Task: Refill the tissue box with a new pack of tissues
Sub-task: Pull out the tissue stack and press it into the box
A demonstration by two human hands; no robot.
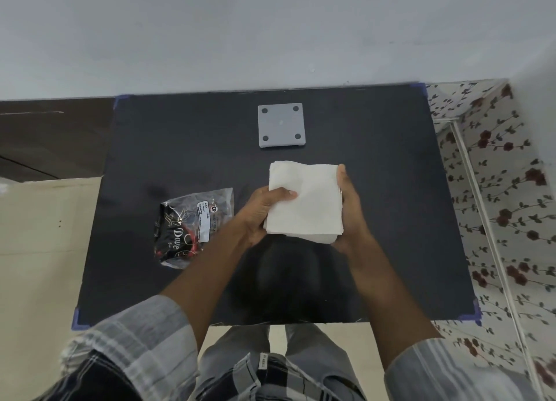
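Observation:
A square stack of white tissues (310, 202) is held above the middle of the black table (180, 148). My left hand (258, 214) grips its left edge, thumb on top. My right hand (349, 208) clasps its right edge, fingers wrapped around the side. The empty plastic wrapper (192, 229), clear with black and red print, lies flat on the table to the left of my hands. A grey square tissue box piece (281, 125) with four dark round feet facing up rests at the back of the table, beyond the stack.
The table has blue tape at its corners (78, 319) and stands against a pale wall. A floral-patterned surface (505, 190) lies to the right, beige floor tiles (39, 250) to the left. My legs show below the table's near edge.

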